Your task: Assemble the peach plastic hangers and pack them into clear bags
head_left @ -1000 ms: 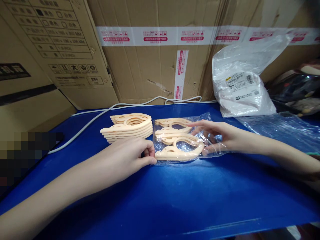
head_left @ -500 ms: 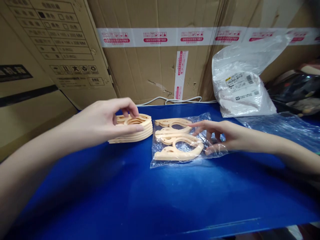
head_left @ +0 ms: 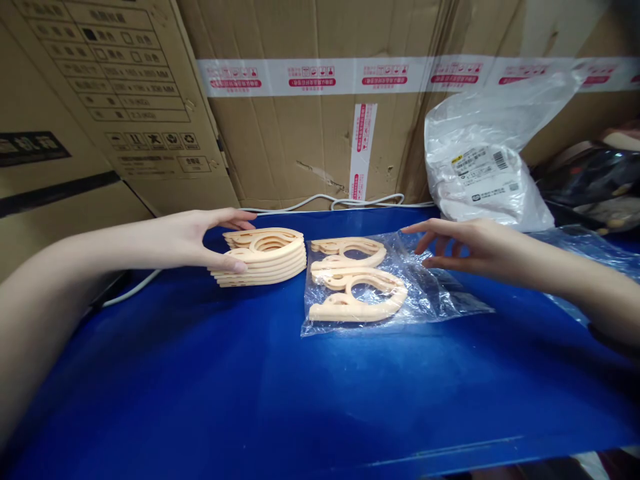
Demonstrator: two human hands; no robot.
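Observation:
Beige plastic folding hangers lie in a neat stack [head_left: 270,263] left of centre on the blue tabletop. My left hand [head_left: 215,237] is at the stack's left end, fingers stretched over the back side and thumb at the front, apart from each other. The thumb tip seems to touch the stack's front edge. Right beside it lies a clear plastic bag [head_left: 435,300] holding more hangers [head_left: 360,310] in two groups, one behind the other. Over the bag's right part, my right hand [head_left: 445,243] hovers with fingers spread, holding nothing.
A white plastic mailer bag [head_left: 483,180] with a printed label stands at the back right, near more clear plastic film [head_left: 580,250]. Cardboard boxes [head_left: 300,147] wall off the back and left. A white cable [head_left: 320,199] runs along the rear edge of the blue table [head_left: 300,400].
My left hand has moved left from over the stack to its left end. My right hand has come off the bag, moving up and right. The stack and bagged hangers look unmoved.

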